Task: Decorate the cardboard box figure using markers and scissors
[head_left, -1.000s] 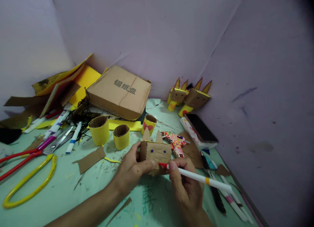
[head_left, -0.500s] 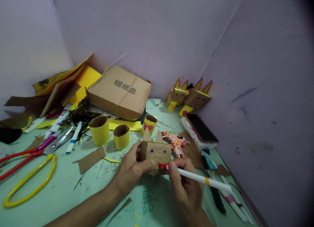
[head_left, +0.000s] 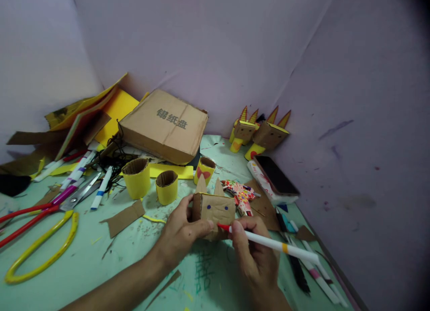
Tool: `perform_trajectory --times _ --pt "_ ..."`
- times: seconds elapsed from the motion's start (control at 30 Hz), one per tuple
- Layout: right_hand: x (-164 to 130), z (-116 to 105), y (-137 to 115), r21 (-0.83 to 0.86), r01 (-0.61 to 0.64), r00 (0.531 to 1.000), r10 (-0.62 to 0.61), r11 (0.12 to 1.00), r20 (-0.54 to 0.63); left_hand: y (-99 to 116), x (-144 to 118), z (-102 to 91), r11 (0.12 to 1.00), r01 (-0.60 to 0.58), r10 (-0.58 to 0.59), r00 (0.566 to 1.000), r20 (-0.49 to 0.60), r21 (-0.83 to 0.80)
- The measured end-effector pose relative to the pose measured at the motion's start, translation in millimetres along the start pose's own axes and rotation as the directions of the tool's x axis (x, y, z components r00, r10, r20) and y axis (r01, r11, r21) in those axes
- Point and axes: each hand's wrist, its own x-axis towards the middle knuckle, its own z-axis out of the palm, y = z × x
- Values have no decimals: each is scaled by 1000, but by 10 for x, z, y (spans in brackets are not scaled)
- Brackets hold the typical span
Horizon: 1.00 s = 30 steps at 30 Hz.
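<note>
Pale lilac walls (head_left: 215,47), creased and smudged with a few dark marks, meet in a corner behind a mint-green table (head_left: 83,262) under soft, dim light.

green table (head_left: 87,262), scissors (head_left: 36,221), yellow cups (head_left: 136,179)

three yellow cups (head_left: 136,178); two finished figures (head_left: 268,134)

What I can't make out around the cardboard head (head_left: 214,211)

My left hand (head_left: 181,235) covers its near-left corner, and my right hand (head_left: 253,253) hides its lower right edge. The red pen tip (head_left: 223,227) touches its front; any mark there is too small to tell. Left of it, the yellow-handled scissors (head_left: 40,253) run off the frame.
</note>
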Motion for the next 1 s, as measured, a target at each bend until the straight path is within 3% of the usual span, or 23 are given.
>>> perform_trajectory --times 0.13,0.43,0.67,0.83,1.0 --pt "-14 13 -50 7 -78 997 78 997 -19 13 -10 5 1000 3 -3 1000 -2 22" --pt "-33 40 -57 33 -113 992 115 993 -51 25 7 4 1000 -4 3 1000 11 8" --pt "-33 9 -61 204 -81 965 128 976 -231 16 -10 19 999 -27 27 1000 10 -22" --pt "-20 20 -36 135 9 994 7 991 -112 3 -14 6 1000 -15 15 1000 -2 10" --pt "-37 57 -45 91 -69 994 76 994 -82 2 2 5 1000 -18 18 1000 -2 11"
